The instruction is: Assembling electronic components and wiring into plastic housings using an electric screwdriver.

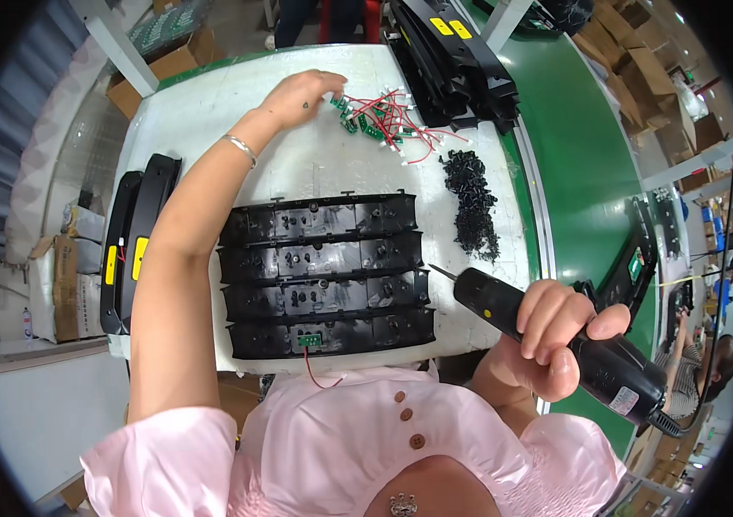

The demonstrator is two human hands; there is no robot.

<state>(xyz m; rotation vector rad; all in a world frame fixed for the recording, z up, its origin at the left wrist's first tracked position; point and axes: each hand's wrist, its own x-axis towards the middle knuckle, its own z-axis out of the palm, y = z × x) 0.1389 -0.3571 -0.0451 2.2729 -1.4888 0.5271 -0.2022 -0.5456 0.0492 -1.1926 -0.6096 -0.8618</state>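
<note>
My left hand [299, 97] reaches to the far side of the table, its fingers pinched on a small green circuit board [337, 101] at the left edge of a pile of boards with red wires [388, 121]. The fingertips partly cover that board. In my right hand [552, 336] is a black corded electric screwdriver [491, 300], its bit pointing left. Several long black plastic housings [323, 297] lie in a stack of rows in front of me. The nearest row carries a green circuit board [309, 340] with a red wire hanging over its near edge.
A heap of small black screws [470, 207] lies right of the housings. More black housings with yellow labels stand at the left [138, 246] and far right [453, 60]. Beyond the white work surface [211, 112] is a green bench [569, 172]; another person [694, 366] sits at the right.
</note>
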